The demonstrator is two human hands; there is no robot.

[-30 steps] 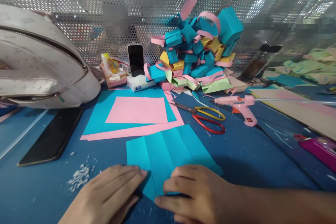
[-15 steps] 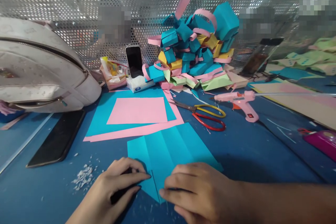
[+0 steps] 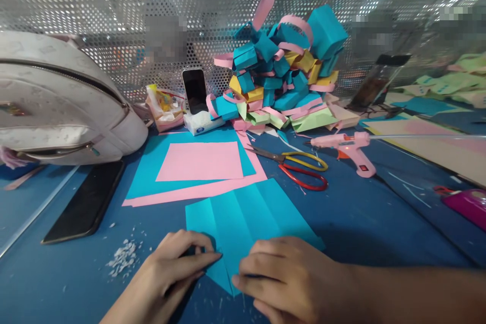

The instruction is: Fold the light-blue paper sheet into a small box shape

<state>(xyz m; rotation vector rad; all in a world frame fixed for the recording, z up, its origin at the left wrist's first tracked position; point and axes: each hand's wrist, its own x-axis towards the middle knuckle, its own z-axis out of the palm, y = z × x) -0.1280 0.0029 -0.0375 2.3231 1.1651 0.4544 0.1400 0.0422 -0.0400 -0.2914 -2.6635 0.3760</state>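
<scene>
Lower centre of frame: left hand point(image 3: 172, 268) pinching near corner of creased teal paper sheet point(image 3: 246, 217), right hand point(image 3: 288, 278) pressing it flat on blue bench point(image 3: 379, 223), hands just apart.

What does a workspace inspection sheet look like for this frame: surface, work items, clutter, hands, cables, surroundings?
Surface: blue table, white paper scraps near the left hand.
Work items: creased teal sheet lying flat under both hands; pink sheet on a teal sheet behind it.
Clutter: scissors, pink glue gun, pile of folded paper pieces, white bag, dark phone lying flat, second phone propped upright, magenta item at the right edge.
Hands: left hand pinching the sheet's near left edge; right hand pressing on its near end.
Cables: nothing seen.
Surroundings: perforated metal screen behind; more paper at far right.
</scene>
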